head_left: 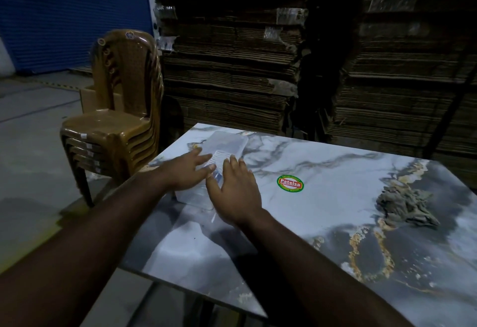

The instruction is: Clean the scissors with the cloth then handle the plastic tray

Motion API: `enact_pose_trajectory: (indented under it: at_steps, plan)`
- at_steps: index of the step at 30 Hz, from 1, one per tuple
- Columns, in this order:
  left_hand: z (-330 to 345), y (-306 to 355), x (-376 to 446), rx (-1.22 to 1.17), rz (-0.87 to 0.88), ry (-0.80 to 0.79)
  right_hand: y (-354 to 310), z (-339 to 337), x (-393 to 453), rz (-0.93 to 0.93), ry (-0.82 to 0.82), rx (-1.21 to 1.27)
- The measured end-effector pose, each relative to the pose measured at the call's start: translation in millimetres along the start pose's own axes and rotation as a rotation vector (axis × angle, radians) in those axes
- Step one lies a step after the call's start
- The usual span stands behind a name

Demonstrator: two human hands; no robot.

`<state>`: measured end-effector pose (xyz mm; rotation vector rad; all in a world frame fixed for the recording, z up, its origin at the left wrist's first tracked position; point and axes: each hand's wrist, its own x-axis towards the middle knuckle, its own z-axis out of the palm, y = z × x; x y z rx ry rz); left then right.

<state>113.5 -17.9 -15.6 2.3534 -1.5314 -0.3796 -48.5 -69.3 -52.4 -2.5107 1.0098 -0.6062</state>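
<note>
A clear plastic tray (pixel 228 143) lies on the marble table (pixel 322 213) near its far left corner, with a ribbed section showing between my hands. My left hand (pixel 187 172) rests flat on the tray's left side, fingers stretched out and apart. On the tray's near right part my right hand (pixel 236 191) lies palm down, fingers spread. A small dark shape between the two thumbs is too unclear to name. The crumpled grey cloth (pixel 405 206) sits far to the right, apart from both hands. I cannot see the scissors.
A round green and red sticker (pixel 290 183) is stuck on the table right of the tray. A stack of brown plastic chairs (pixel 121 120) stands at the table's left. Piles of flat cardboard (pixel 232 68) rise behind the table.
</note>
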Motion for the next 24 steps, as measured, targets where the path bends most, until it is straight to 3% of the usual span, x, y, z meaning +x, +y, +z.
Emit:
enact_pose_trajectory:
  at_steps: [9, 14, 17, 20, 24]
  plan:
    - [7, 0, 7, 0.056, -0.015, -0.011, 1, 2, 4, -0.069, 0.031, -0.051]
    - [3, 3, 2, 0.066, -0.033, -0.028, 5, -6, 9, -0.034, -0.124, -0.009]
    - [-3, 16, -7, 0.071, -0.039, -0.032, 13, -20, 6, -0.018, -0.202, 0.160]
    - [-8, 30, -9, 0.056, -0.001, 0.125, 36, -36, -2, -0.084, -0.035, 0.248]
    - [-9, 77, 9, 0.061, 0.121, 0.222, 95, -75, 13, 0.023, 0.142, 0.219]
